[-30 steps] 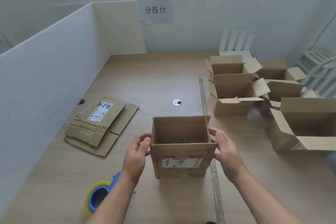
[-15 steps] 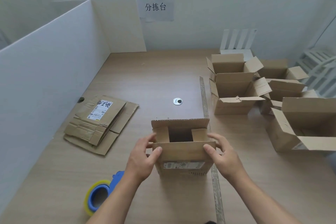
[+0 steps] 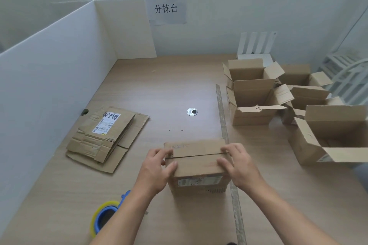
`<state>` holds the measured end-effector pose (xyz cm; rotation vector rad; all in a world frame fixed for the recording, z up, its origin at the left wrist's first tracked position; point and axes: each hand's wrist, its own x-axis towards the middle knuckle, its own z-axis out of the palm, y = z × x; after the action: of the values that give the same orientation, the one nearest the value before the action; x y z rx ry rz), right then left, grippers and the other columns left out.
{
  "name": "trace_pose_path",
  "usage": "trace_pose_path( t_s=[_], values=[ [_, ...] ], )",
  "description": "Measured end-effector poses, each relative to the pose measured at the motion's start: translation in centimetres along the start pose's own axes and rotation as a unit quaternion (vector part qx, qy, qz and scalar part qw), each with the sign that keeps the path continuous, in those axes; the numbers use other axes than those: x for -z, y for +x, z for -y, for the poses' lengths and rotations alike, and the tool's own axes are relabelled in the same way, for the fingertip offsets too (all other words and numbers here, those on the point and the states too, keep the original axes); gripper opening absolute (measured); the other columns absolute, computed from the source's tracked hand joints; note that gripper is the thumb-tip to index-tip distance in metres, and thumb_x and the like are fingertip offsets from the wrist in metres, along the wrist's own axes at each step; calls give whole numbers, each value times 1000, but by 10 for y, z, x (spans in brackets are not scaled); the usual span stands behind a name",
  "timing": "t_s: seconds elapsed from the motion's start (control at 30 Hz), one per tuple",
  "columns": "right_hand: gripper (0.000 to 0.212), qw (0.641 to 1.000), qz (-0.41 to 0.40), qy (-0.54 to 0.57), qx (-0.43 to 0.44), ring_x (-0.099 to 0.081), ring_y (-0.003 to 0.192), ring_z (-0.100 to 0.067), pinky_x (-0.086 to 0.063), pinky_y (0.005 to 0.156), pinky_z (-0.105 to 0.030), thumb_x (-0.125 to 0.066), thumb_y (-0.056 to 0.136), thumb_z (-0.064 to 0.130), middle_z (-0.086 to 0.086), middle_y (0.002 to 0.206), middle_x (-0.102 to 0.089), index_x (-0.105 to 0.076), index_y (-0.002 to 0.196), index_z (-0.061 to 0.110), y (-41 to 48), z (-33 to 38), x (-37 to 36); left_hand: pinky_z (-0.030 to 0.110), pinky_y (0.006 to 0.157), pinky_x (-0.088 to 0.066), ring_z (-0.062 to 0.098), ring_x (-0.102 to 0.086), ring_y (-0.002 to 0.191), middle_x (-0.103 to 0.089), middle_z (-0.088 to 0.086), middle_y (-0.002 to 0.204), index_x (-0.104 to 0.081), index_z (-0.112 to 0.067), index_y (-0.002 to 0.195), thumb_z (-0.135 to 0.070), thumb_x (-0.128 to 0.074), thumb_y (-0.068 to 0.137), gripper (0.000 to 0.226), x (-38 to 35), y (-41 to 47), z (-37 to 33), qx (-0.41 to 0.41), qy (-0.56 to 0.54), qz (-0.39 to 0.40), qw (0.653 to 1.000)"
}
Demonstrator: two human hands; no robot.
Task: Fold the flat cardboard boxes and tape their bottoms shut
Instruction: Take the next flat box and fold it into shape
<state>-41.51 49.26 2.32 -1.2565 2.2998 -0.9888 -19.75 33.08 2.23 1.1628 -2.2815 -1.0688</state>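
**Both hands press the box flaps shut**

The box (image 3: 196, 165) stands on the table (image 3: 159, 89) near its front edge, just ahead of the person. Its two upper flaps lie flat and meet in a seam across the top; a printed label shows on the near wall. The left hand (image 3: 157, 169) clasps the left end, fingers (image 3: 159, 152) curled over the far flap and thumb on the near one. The right hand (image 3: 240, 165) grips the right end the same way, its fingers over the seam.

A tape roll (image 3: 102, 218) with a blue dispenser lies near the left forearm, at the table's front. A flat stack (image 3: 107, 135) of unfolded cardboard lies to the left, beside the white divider (image 3: 49, 85). Open boxes (image 3: 256, 95) stand grouped at the right. A metal disc (image 3: 192, 112) sits mid-table, and a strip (image 3: 225, 125) runs front to back past the box's right side.
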Motion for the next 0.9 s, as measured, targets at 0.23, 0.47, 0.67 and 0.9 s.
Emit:
trace_pose_path(
  t_s=[0.23, 0.47, 0.67, 0.9],
  values=[
    [79, 959, 126, -224, 117, 18, 149, -18, -18, 116, -46, -32, 80, 80, 8, 164, 8, -30, 149, 41, 0, 15, -8, 21, 106, -38, -14, -38, 118, -46, -18, 130, -58, -24, 137, -23, -63, 96, 41, -12, -12, 10, -24, -11, -6, 1000],
    [90, 928, 177, -305, 118, 21, 147, -16, -22, 113, -55, -19, 69, 85, 12, 164, 12, -5, 150, 49, 7, 21, -23, 8, 97, -38, -14, -41, 117, -47, -19, 128, -58, -26, 136, -30, -60, 96, 40, -10, -11, 14, -20, -23, -3, 1000],
    [78, 895, 140, -397, 149, -45, 131, -33, -40, 87, -76, -54, 66, 75, -9, 142, -49, -52, 131, 33, 11, 32, -26, -3, 89, -30, -25, -41, 113, -55, -20, 125, -59, -25, 135, -20, -62, 97, 39, -13, -11, 19, -28, -38, -18, 999],
    [103, 906, 108, -380, 153, -36, 140, -39, -23, 102, -69, -47, 64, 86, -23, 153, -34, -28, 152, 36, -8, 38, -54, 7, 83, -46, -5, -55, 109, -56, -24, 122, -52, -47, 127, -55, -57, 87, 41, -14, -23, 26, 4, -108, -35, 994]
  ],
)
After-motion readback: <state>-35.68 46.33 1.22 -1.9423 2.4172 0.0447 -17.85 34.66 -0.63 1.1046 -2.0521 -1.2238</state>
